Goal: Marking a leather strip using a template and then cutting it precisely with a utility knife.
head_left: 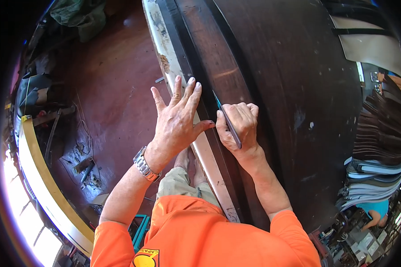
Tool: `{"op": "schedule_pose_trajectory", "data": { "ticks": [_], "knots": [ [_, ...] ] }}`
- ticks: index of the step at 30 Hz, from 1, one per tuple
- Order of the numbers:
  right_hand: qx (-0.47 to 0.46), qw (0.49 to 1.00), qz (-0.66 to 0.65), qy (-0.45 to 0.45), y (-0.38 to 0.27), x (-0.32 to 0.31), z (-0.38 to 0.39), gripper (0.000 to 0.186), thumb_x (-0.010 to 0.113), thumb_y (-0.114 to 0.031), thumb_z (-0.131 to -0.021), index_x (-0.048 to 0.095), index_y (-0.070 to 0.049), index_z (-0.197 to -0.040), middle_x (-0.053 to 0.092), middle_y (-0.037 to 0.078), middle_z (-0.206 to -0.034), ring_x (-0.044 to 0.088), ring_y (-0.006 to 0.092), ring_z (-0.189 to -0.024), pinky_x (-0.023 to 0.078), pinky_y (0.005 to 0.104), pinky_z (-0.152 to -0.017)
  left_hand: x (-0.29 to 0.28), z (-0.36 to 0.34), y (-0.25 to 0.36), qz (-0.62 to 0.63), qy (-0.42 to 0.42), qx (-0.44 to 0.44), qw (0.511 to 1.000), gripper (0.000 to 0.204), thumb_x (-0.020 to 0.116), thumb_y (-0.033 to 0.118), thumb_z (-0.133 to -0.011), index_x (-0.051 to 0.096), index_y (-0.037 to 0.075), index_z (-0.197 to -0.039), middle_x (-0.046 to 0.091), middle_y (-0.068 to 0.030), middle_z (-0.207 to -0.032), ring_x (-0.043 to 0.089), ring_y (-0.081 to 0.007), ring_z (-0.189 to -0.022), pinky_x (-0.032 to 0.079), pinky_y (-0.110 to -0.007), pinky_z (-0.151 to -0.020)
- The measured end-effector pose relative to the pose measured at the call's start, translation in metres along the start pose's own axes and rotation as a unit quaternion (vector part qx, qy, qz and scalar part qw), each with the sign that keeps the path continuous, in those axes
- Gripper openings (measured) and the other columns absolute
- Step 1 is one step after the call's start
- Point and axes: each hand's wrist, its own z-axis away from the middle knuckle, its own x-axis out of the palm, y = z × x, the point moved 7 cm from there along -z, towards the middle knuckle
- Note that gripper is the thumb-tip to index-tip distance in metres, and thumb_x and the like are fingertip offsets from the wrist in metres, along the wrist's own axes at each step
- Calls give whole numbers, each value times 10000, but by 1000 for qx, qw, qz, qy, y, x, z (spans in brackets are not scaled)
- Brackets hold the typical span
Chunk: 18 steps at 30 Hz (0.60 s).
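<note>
Pressing flat, fingers spread, the left hand (176, 122) pins the dark strip (209, 129) at the table (298, 89) edge; the right hand (238, 127) is clenched on a thin blade (227, 120) just beside that thumb — a slip could likely nick it, or wander off line.

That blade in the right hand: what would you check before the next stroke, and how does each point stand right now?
1. Right hand grips the blade firmly: ok.
2. Left hand lies flat, pinning the dark strip: ok.
3. Left thumb clear of the blade tip: not ok, it lies right beside it.
4. Strip flat along the table edge: ok.
5. Blade sharpness: cannot tell.
6. Bare feet away from the table edge: not ok.
</note>
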Motion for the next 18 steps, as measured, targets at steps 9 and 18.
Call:
{"op": "schedule_pose_trajectory", "data": {
  "ticks": [9, 18],
  "knots": [
    [21, 1000, 4, -4, -3, -31, 70, 82, 648, -126, -900, 628, -46, -898, 619, 75, -739, 581, 233, -711, 369, 422, -782, 28, 49, 51, 33, -42, -6, 999, 916, 794, 456, -807, 380, 74, -1529, 337, -158, -1607, 178, -293, -1541, -23, -709, -1164],
    [13, 1000, 12, -7, -4, -35, 84, 73, 656, -109, -888, 629, -44, -906, 623, 75, -742, 587, 236, -721, 372, 425, -778, 35, 48, 48, 17, -32, -31, 999, 972, 758, 566, -785, 357, 115, -1547, 299, -119, -1629, 148, -265, -1547, -7, -691, -1179]
  ]
}}
